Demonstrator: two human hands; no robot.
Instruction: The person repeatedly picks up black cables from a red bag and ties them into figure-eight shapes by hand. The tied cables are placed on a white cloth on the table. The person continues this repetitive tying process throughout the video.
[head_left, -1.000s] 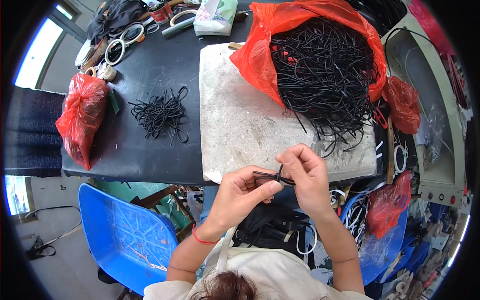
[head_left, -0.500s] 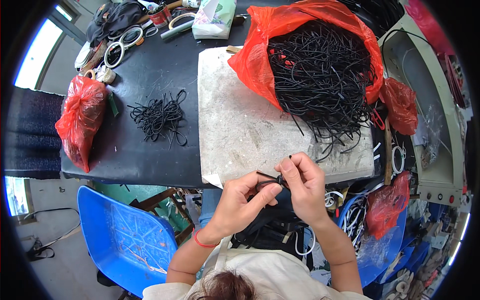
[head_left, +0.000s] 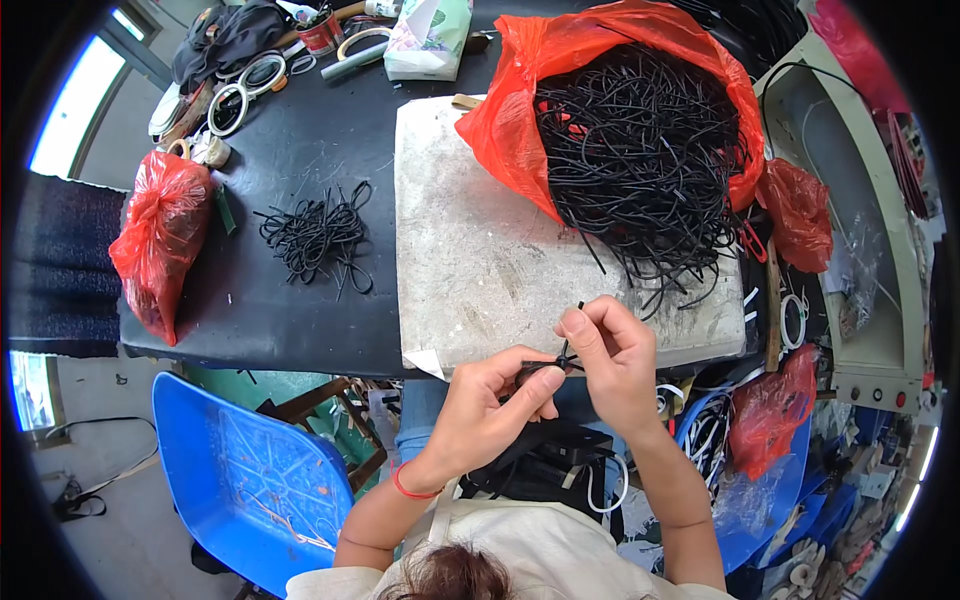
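Observation:
A thin black cord (head_left: 566, 358) is stretched between my two hands at the near edge of the pale board. My left hand (head_left: 492, 398) pinches it between thumb and fingers, where it appears looped. With thumb and forefinger closed, my right hand (head_left: 610, 360) grips the cord's other part, and a short end sticks up past the fingertips. The crossing between the hands looks like a knot, too small to make out fully. Beyond them, an orange-red plastic bag (head_left: 510, 120) lies open, spilling a big tangle of black cords (head_left: 645, 150). A smaller heap of black cords (head_left: 315, 238) lies to the left.
The pale board (head_left: 460, 250) rests on a black-covered table (head_left: 280, 320). A tied red bag (head_left: 160, 245) sits at the left, near tape rolls (head_left: 228, 108) and a tissue pack (head_left: 428, 45). Below stand a blue chair (head_left: 250, 470) and a blue container (head_left: 775, 500); a grey-green machine housing (head_left: 865, 290) is at right.
My right hand has shifted slightly and its fingers have drawn the cord end upward. The crossing in the cord shows more openly between my hands. My left hand has barely moved.

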